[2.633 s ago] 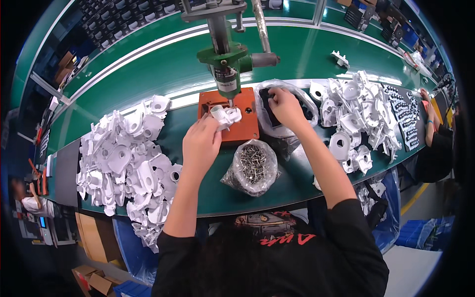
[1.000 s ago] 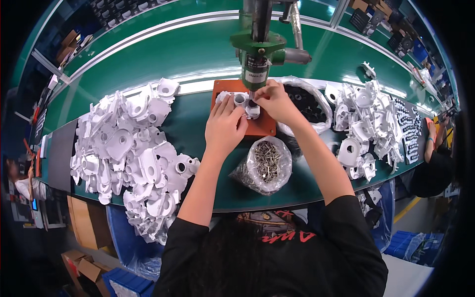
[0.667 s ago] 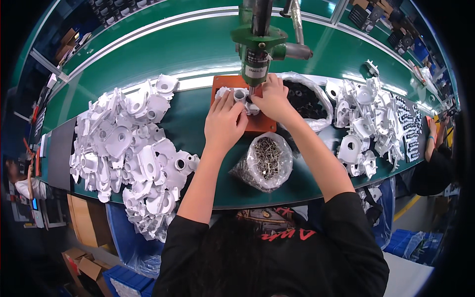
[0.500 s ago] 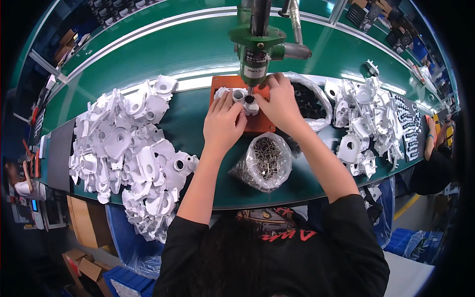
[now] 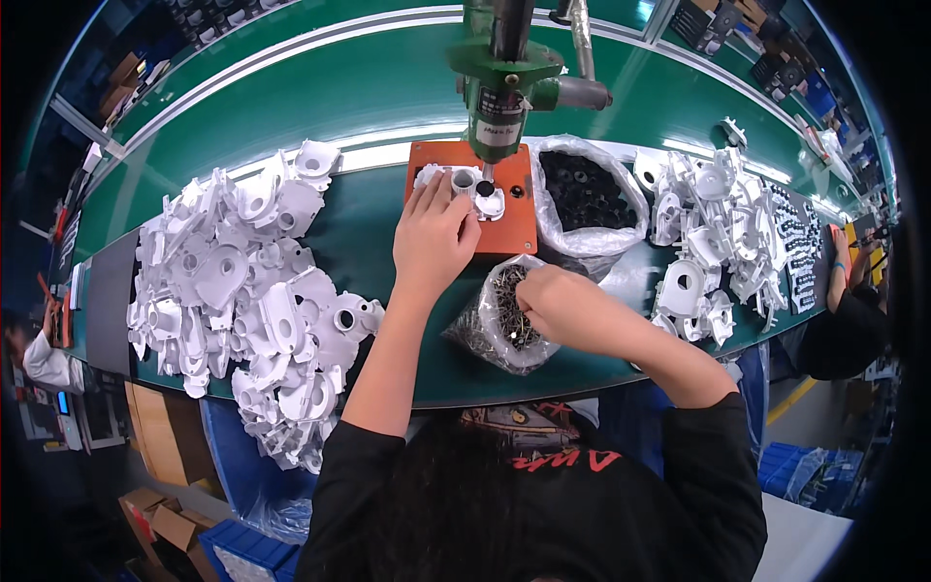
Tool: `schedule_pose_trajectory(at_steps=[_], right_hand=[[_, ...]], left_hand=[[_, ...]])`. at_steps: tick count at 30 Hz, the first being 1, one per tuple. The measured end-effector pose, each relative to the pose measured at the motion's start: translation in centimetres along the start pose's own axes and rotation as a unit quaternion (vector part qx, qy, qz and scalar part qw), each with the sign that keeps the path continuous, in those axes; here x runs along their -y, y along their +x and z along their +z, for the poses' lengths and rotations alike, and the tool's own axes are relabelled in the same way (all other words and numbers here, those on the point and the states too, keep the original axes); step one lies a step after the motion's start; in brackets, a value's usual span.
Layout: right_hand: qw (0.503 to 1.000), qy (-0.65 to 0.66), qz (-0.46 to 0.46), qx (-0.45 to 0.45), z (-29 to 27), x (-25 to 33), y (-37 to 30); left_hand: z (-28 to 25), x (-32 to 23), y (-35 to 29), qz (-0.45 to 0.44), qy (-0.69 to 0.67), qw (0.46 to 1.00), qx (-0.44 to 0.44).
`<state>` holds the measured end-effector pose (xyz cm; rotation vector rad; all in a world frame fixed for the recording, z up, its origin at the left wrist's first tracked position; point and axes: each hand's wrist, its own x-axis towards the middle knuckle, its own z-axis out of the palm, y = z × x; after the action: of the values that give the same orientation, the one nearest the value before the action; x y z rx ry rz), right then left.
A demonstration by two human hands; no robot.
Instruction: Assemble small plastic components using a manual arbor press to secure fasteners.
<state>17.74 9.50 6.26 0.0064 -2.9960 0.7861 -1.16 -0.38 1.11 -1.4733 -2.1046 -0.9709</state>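
My left hand (image 5: 433, 233) holds a white plastic part (image 5: 490, 208) down on the orange base plate (image 5: 514, 231), its fingers lying over the part's left side. A black round piece (image 5: 485, 189) sits in that part, right under the spindle of the green press (image 5: 497, 126). Nearer to me, my right hand (image 5: 567, 308) dips its fingertips into a clear plastic bag (image 5: 529, 361) full of thin metal screws or pins (image 5: 508, 306). Those fingers are drawn together, and what they pinch is hidden.
To the left a large heap of white plastic parts (image 5: 228, 276) spreads to the table edge. An open bag of black pieces (image 5: 587, 189) stands right of the base plate. Beyond it lies another heap of white parts (image 5: 713, 233). A co-worker (image 5: 849, 330) is at the far right.
My right hand has left the black piece under the press and come down toward me into the bag of metal pieces. My left hand stays on the white part.
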Motion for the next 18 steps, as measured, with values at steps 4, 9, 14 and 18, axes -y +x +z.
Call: schedule_pose_trajectory(at_steps=[4,9,14,18], right_hand=[[0.999,-0.036,-0.02,0.035,0.1,0.2,0.4],[0.999,-0.014,0.006,0.032,-1.7,-0.2,1.0],[0.998,0.042,-0.028,-0.023,-3.8,-3.5,2.8],[0.943,0.286,0.171,-0.006,-4.8,-6.4,4.6]], left_hand=[[0.1,-0.1,0.0,-0.006,-0.003,1.0,-0.002],[0.0,0.0,0.0,-0.001,-0.007,1.0,-0.004],[-0.1,0.3,-0.3,-0.007,-0.001,1.0,-0.006],[-0.1,0.1,0.0,0.002,-0.007,1.0,0.007]])
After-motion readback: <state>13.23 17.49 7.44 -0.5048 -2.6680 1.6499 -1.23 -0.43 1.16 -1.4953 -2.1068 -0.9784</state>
